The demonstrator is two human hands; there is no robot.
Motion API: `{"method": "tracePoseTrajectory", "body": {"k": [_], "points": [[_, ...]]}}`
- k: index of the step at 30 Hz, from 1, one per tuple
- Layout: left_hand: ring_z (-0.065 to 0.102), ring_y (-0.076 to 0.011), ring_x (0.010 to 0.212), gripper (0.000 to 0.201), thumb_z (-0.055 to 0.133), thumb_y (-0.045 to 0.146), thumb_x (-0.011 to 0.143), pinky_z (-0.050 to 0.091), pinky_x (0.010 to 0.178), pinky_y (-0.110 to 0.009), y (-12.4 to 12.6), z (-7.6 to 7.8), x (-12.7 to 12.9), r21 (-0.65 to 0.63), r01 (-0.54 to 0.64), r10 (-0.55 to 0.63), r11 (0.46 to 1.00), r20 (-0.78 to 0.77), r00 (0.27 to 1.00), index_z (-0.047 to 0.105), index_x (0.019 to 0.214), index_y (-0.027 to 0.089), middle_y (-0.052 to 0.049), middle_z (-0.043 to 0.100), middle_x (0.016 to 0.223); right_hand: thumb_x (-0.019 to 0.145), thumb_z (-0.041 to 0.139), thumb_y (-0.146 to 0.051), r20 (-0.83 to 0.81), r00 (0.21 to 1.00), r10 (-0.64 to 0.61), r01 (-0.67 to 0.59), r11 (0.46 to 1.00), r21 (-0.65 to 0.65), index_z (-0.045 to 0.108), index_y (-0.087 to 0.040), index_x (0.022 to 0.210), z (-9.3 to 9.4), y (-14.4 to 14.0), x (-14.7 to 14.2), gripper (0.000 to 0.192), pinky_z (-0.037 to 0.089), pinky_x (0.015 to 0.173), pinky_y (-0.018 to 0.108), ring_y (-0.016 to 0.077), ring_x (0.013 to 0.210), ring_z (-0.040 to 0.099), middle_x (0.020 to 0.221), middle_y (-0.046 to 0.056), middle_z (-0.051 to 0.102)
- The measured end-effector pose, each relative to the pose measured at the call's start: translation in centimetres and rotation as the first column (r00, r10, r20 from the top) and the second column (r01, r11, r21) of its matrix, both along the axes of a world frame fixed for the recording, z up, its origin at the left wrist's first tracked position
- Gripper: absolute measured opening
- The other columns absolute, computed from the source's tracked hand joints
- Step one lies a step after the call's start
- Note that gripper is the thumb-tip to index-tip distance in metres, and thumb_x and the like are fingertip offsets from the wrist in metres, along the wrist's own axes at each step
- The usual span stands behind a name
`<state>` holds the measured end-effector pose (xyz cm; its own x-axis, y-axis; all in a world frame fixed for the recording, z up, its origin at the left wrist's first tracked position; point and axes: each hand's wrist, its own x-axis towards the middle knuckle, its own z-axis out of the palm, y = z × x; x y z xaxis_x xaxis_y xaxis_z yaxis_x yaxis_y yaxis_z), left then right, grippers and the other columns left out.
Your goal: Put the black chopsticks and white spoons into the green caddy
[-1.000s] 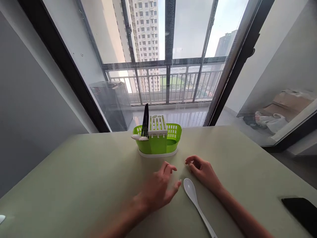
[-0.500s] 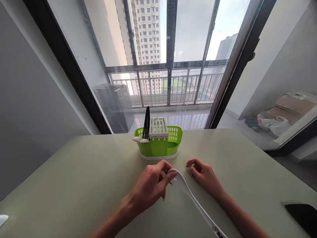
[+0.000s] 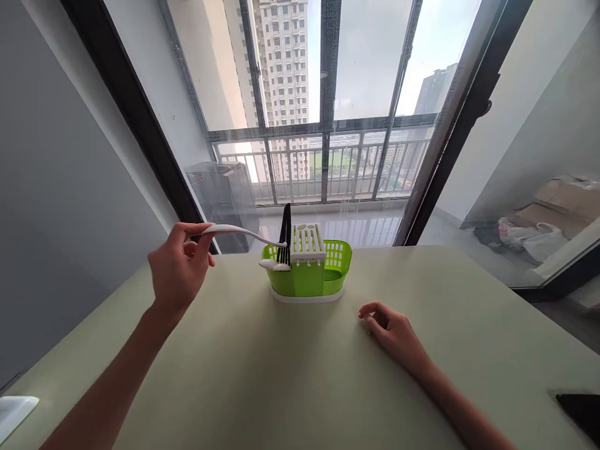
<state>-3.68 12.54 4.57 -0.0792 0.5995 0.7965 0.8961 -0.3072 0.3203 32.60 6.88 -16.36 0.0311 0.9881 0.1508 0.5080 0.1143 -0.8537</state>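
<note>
My left hand (image 3: 179, 270) is raised above the table's left half and pinches one end of a long white spoon (image 3: 241, 234). The spoon lies level in the air and its far end reaches the left compartment of a green cutlery holder (image 3: 328, 275). That compartment holds black chopsticks (image 3: 285, 231) and white spoon ends (image 3: 274, 265). A white slotted insert (image 3: 306, 241) sits in the holder's middle. My right hand (image 3: 392, 332) rests on the table to the right of the holder, fingers loosely curled, holding nothing.
The pale green table (image 3: 262, 375) runs up to a large window with a dark frame (image 3: 140, 125). A black phone (image 3: 579, 409) lies at the table's right front corner. A white object (image 3: 14, 409) pokes in at the left edge.
My left hand picked the white spoon up from the table between my hands and carried it up and left, its far end now at the holder. The right hand stayed put.
</note>
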Motion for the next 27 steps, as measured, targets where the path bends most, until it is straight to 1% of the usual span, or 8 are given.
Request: {"method": "tracePoseTrajectory", "body": {"k": [2, 5, 9, 12, 15, 19, 22, 27], "points": [[0.063, -0.0102, 0.048, 0.029, 0.055, 0.047, 0.097, 0.042, 0.058, -0.020, 1.3, -1.4, -0.3, -0.027, 0.026, -0.030, 0.999, -0.119, 0.992, 0.067, 0.104, 0.022, 0.009, 0.059, 0.049, 0.085, 0.049, -0.036, -0.003, 1.000, 0.000, 0.000, 1.000, 0.002, 0.068, -0.022, 0.091, 0.1, 0.0, 0.0, 0.025, 0.043, 0.060, 0.026, 0.0153, 0.059, 0.053, 0.074, 0.000, 0.067], [0.060, -0.0107, 0.049, 0.033, 0.047, 0.047, 0.099, 0.038, 0.055, -0.021, 2.7, -3.2, -0.1, -0.074, 0.094, -0.110, 0.993, -0.249, 0.962, 0.068, 0.106, 0.023, 0.007, 0.062, 0.053, 0.084, 0.049, -0.035, -0.016, 1.000, -0.001, 0.001, 1.000, 0.007, 0.068, -0.022, 0.090, 0.2, 0.0, -0.1, 0.025, 0.043, 0.060, 0.026, 0.0150, 0.059, 0.053, 0.075, 0.000, 0.069], [0.060, -0.0118, 0.051, 0.038, 0.041, 0.047, 0.102, 0.036, 0.056, -0.022, 4.1, -4.8, 0.4, -0.141, 0.156, -0.196, 0.978, -0.339, 0.920, 0.069, 0.106, 0.022, 0.005, 0.064, 0.056, 0.084, 0.048, -0.036, -0.027, 1.000, -0.001, 0.002, 1.000, 0.010, 0.068, -0.022, 0.089, 0.4, 0.0, -0.1, 0.025, 0.043, 0.059, 0.026, 0.0149, 0.058, 0.053, 0.073, 0.000, 0.068], [0.060, -0.0129, 0.053, 0.042, 0.038, 0.050, 0.102, 0.035, 0.056, -0.022, 4.8, -5.8, 0.5, -0.193, 0.157, -0.219, 0.968, -0.358, 0.908, 0.070, 0.107, 0.021, 0.004, 0.065, 0.057, 0.083, 0.049, -0.036, -0.024, 1.000, -0.004, 0.004, 1.000, 0.014, 0.068, -0.022, 0.088, 0.6, 0.0, -0.2, 0.024, 0.042, 0.057, 0.026, 0.0151, 0.057, 0.052, 0.068, -0.001, 0.065], [0.060, -0.0140, 0.053, 0.045, 0.038, 0.052, 0.101, 0.035, 0.056, -0.023, 5.4, -6.8, 0.5, -0.245, 0.149, -0.230, 0.958, -0.344, 0.910, 0.071, 0.106, 0.022, 0.003, 0.064, 0.055, 0.084, 0.049, -0.036, -0.022, 1.000, -0.007, 0.007, 1.000, 0.010, 0.068, -0.022, 0.087, 0.8, 0.0, -0.2, 0.024, 0.042, 0.057, 0.026, 0.0153, 0.056, 0.053, 0.067, -0.001, 0.064], [0.059, -0.0143, 0.050, 0.038, 0.043, 0.048, 0.099, 0.037, 0.058, -0.023, 5.9, -7.6, 0.4, -0.278, 0.170, -0.248, 0.945, -0.274, 0.929, 0.071, 0.106, 0.022, 0.005, 0.059, 0.049, 0.085, 0.048, -0.036, -0.029, 1.000, -0.005, 0.005, 1.000, -0.004, 0.067, -0.022, 0.088, 0.8, 0.1, -0.2, 0.024, 0.043, 0.058, 0.026, 0.0148, 0.057, 0.054, 0.070, -0.001, 0.065], [0.060, -0.0144, 0.050, 0.036, 0.043, 0.047, 0.099, 0.041, 0.060, -0.023, 5.9, -7.7, 0.3, -0.329, 0.201, -0.274, 0.923, -0.191, 0.942, 0.068, 0.110, 0.022, 0.006, 0.059, 0.049, 0.085, 0.049, -0.035, -0.018, 1.000, -0.007, 0.007, 1.000, -0.002, 0.068, -0.022, 0.089, 0.8, 0.0, -0.2, 0.023, 0.042, 0.059, 0.026, 0.0147, 0.058, 0.053, 0.072, -0.001, 0.066], [0.064, -0.0146, 0.051, 0.035, 0.043, 0.047, 0.100, 0.046, 0.062, -0.023, 5.4, -7.8, 0.5, -0.406, 0.286, -0.337, 0.868, -0.059, 0.940, 0.063, 0.117, 0.024, 0.006, 0.064, 0.056, 0.086, 0.050, -0.035, -0.003, 1.000, -0.018, 0.018, 1.000, -0.005, 0.068, -0.022, 0.090, 0.6, 0.0, -0.2, 0.023, 0.041, 0.058, 0.025, 0.0142, 0.057, 0.051, 0.067, -0.003, 0.063]]}}
